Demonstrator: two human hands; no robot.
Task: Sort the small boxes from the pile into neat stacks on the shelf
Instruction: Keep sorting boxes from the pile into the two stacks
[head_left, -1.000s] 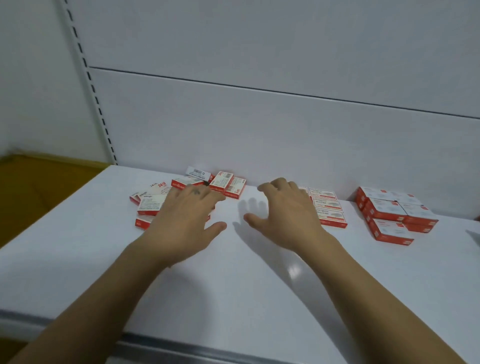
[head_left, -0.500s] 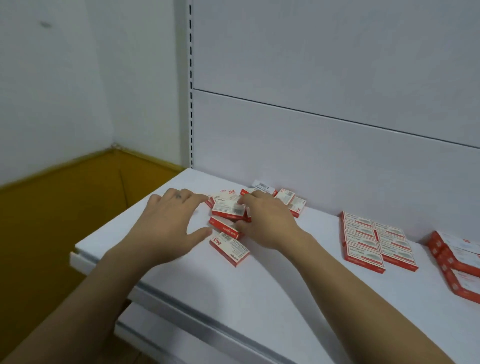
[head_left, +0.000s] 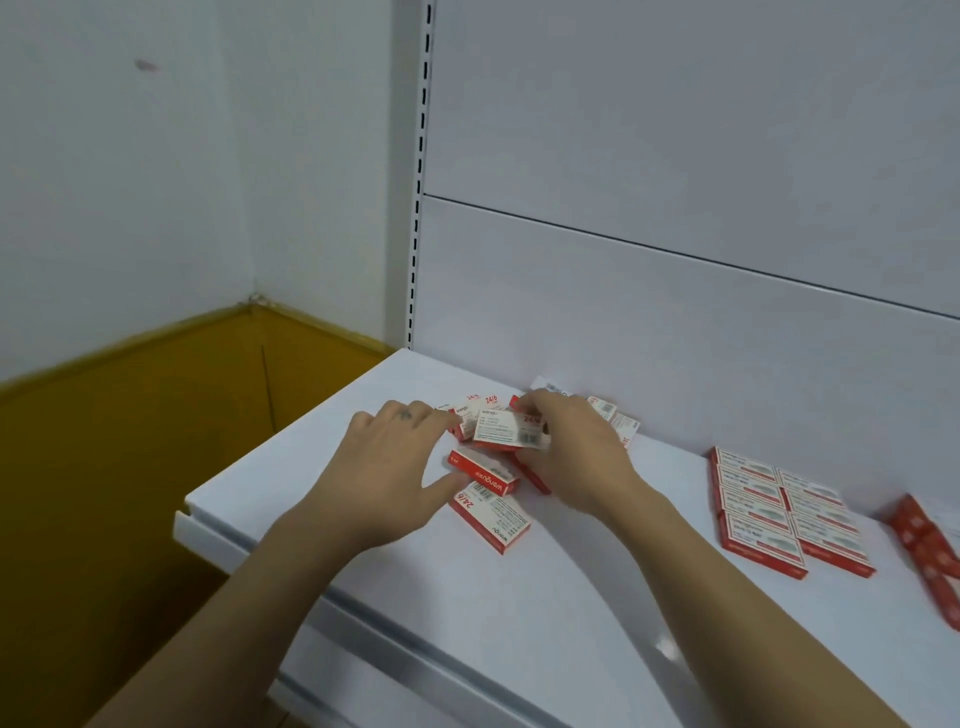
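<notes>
A loose pile of small red-and-white boxes (head_left: 485, 475) lies near the left end of the white shelf (head_left: 545, 613), against the back panel. My right hand (head_left: 569, 457) holds one white-faced box (head_left: 506, 428) by its right end, raised slightly over the pile. My left hand (head_left: 387, 467) lies flat on the shelf at the pile's left side, its fingertips touching the boxes there and its thumb near a red box. Another box (head_left: 491, 514) lies alone at the front of the pile. Neat rows of boxes (head_left: 779, 512) lie to the right.
A further group of red boxes (head_left: 930, 551) sits at the far right edge of view. The shelf's left end and front lip (head_left: 218, 530) are close to my left hand. Beyond it are a yellow-brown floor (head_left: 130, 441) and white walls.
The view has swung left. My right hand has crossed from beside the neat rows to the loose pile and taken hold of one box; my left hand stays at the pile's left side.
</notes>
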